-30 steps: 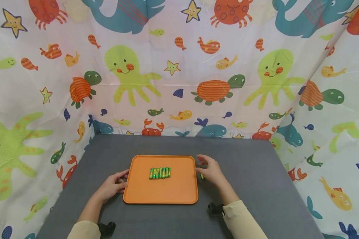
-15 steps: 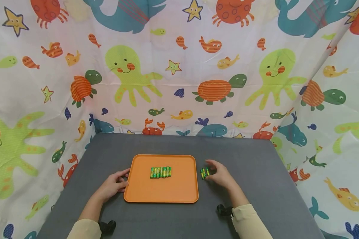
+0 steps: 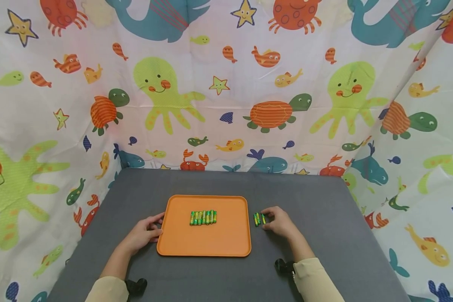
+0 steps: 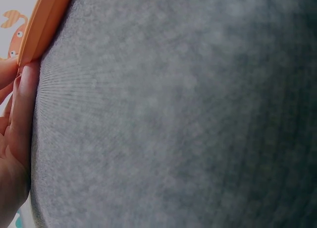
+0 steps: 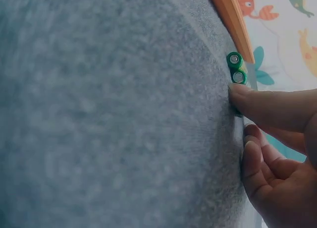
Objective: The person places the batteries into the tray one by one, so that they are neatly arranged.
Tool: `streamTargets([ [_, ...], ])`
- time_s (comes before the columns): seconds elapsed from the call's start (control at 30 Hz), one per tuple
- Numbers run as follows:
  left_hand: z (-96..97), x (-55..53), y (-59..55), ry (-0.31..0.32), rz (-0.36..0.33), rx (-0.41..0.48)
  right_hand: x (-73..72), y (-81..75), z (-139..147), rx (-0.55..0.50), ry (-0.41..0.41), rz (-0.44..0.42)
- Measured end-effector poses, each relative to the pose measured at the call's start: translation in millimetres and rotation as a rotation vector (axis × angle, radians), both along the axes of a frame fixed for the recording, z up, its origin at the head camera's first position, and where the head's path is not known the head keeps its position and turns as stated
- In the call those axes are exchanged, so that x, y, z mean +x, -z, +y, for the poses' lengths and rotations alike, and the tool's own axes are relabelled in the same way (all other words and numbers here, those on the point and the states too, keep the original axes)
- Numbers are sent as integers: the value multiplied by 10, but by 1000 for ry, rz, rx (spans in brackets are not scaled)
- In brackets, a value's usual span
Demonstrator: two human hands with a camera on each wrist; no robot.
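Observation:
On the orange tray (image 3: 204, 243), several green-and-yellow batteries (image 3: 203, 217) lie side by side in a row. My left hand (image 3: 141, 232) holds the tray at its left edge; the left wrist view shows fingers (image 4: 25, 106) against the orange rim (image 4: 47, 25). To the right of the tray, my right hand (image 3: 281, 222) pinches one battery (image 3: 263, 218) lengthwise between thumb and a finger, at the table surface. Two more batteries (image 3: 257, 219) lie between that one and the tray. In the right wrist view their ends (image 5: 236, 68) show, while the thumb (image 5: 272, 106) largely hides the pinched battery.
A grey table (image 3: 211, 279) lies under everything. Behind and beside it hangs a white curtain (image 3: 219, 105) printed with sea animals. Each wrist wears a small black device, one on the left (image 3: 136, 287) and one on the right (image 3: 284, 266).
My right hand has moved right, away from the tray's edge, uncovering batteries beside it. The battery it pinches now stands slightly apart from the other two. The left hand has stayed at the tray.

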State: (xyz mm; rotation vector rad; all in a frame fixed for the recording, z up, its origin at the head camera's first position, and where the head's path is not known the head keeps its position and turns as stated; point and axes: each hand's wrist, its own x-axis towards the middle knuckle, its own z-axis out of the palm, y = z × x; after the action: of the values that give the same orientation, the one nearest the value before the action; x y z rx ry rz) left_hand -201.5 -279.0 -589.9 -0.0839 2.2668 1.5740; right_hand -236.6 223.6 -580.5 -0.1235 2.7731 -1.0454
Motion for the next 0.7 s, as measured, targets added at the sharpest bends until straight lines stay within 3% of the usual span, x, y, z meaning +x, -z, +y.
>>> streamTargets([
  [0.23, -16, -2, 9, 20, 3, 1, 27, 45, 16, -15, 71, 36],
  [0.4, -12, -6, 13, 2, -3, 5, 51, 62, 2, -92, 138, 59],
  [0.7, -7, 6, 19, 8, 6, -2, 62, -97, -183, -246, 175, 42],
])
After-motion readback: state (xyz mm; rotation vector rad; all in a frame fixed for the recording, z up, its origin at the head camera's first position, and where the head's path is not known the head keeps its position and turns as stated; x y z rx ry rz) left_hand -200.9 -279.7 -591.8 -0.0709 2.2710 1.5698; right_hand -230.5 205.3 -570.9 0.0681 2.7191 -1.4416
